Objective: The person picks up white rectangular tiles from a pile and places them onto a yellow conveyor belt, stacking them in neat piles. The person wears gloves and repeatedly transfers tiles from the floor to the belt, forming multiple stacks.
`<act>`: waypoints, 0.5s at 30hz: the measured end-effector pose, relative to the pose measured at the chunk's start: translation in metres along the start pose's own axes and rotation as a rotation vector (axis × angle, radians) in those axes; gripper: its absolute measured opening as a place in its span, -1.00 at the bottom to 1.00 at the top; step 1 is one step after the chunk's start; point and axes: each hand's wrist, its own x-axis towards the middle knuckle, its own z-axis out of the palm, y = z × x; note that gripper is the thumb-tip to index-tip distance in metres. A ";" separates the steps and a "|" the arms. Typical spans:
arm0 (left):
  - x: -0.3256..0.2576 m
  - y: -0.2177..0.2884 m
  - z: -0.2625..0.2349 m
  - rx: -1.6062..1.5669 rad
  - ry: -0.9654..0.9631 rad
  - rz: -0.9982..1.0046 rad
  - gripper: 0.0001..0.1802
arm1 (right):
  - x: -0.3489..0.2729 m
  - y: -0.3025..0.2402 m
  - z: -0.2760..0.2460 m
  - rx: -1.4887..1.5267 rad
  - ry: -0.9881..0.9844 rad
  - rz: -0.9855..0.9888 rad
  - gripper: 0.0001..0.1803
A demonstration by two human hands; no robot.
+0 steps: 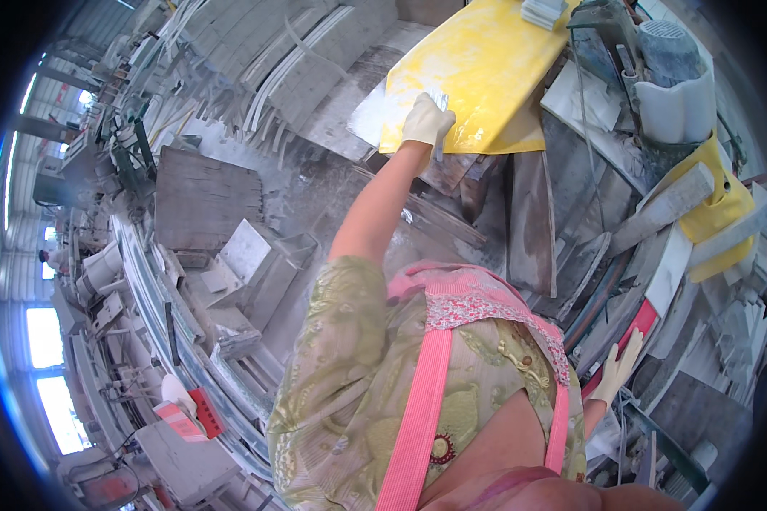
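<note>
l hand (pixel 427 120) gloved, gripping small tool on yellow slab (pixel 477 68); r hand (pixel 618 370) loose-open, touching red strip (pixel 635 328).

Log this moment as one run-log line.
left hand: gloved, pressing small pale tool on yellow slab | right hand: gloved, open, beside red strip | surroundings: dusty stone offcuts

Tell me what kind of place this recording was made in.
Probably a stone or moulding workshop: dusty grey slabs lie stacked about, a glossy yellow moulded panel sits under the gloved left hand, and big factory windows line one side.
</note>
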 end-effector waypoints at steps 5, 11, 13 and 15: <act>-0.005 0.004 -0.001 0.017 0.035 0.000 -0.34 | -0.009 -0.015 -0.015 -0.007 -0.091 0.015 -0.01; -0.004 0.003 -0.001 0.010 0.037 0.029 -0.32 | 0.009 -0.039 -0.024 -0.432 -0.080 0.138 0.13; 0.006 -0.008 0.006 0.017 0.017 0.002 -0.30 | 0.028 -0.045 -0.025 -0.534 -0.117 0.163 0.17; 0.017 -0.024 0.014 -0.025 0.061 0.029 -0.34 | 0.047 -0.052 -0.023 -0.493 -0.048 0.102 0.14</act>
